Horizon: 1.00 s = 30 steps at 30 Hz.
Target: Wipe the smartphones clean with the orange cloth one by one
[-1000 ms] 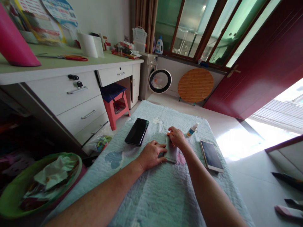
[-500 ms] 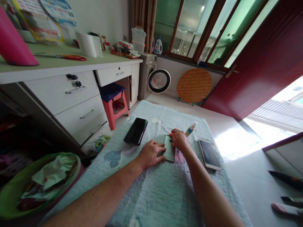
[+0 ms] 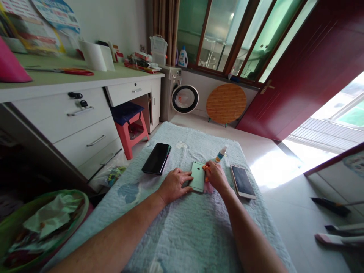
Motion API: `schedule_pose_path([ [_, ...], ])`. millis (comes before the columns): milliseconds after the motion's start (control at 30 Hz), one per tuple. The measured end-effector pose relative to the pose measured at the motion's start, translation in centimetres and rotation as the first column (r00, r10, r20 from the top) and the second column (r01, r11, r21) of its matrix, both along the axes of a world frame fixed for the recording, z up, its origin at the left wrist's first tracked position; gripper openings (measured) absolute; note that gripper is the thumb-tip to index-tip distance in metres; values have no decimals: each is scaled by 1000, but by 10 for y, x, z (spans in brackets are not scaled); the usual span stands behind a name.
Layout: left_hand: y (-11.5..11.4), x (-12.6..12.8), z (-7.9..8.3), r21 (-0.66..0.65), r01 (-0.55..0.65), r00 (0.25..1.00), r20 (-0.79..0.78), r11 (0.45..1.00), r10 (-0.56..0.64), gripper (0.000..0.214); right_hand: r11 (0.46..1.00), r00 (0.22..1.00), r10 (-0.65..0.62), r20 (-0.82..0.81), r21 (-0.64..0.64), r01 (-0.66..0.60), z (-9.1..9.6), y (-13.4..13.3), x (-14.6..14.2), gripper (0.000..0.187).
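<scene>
A silver smartphone (image 3: pixel 198 180) lies back side up on the quilted cloth, its apple logo showing. My left hand (image 3: pixel 175 185) steadies it from the left, fingertips on its left edge and thumb by the lower corner. Bunched in the fingers of my right hand (image 3: pixel 216 175) is a small orange cloth (image 3: pixel 206 168), touching the phone's upper right edge. Part of this cloth is hidden under the hand. Just beyond stands a small spray bottle (image 3: pixel 221 154) with a white cap. A black smartphone (image 3: pixel 157 158) rests to the left, and a gold-edged smartphone (image 3: pixel 243 182) to the right.
The pale blue quilted cover (image 3: pixel 182 235) spreads under everything. At the left are a green waste bin (image 3: pixel 82 212), a white drawer desk (image 3: pixel 85 131) and a red stool (image 3: pixel 132 136). A washing machine (image 3: pixel 170 85) with its door ajar stands behind.
The view has shifted slightly to the right. My right hand with the orange cloth has moved off the phone's back toward its right edge, uncovering the logo. My left hand stays on the phone.
</scene>
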<state>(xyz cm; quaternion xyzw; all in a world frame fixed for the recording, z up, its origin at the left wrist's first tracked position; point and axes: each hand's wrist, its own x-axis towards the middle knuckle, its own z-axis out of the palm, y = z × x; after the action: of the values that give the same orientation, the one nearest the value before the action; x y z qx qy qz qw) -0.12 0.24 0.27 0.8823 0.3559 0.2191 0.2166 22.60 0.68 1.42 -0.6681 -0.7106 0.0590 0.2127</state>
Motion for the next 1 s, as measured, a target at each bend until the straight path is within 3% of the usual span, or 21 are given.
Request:
schedule_pose_path([
  [333,0,-1,4,5,14,1000,-19,1000,-14,41,994,994,-102,-30,35,103,6,-28,1,11],
  [700,-4,0,6,23,-46,999,-25,999,46,62,960,932,-270,-242,-148,239,13,-34,-19,14],
  [900,-4,1,5,26,-33,999,-23,999,33,57,968,966,-246,-77,33,249,12,-37,-14,16],
  [1000,-4,1,6,22,-39,999,-26,999,39,54,968,967,-249,47,48,247,10,-39,-11,15],
])
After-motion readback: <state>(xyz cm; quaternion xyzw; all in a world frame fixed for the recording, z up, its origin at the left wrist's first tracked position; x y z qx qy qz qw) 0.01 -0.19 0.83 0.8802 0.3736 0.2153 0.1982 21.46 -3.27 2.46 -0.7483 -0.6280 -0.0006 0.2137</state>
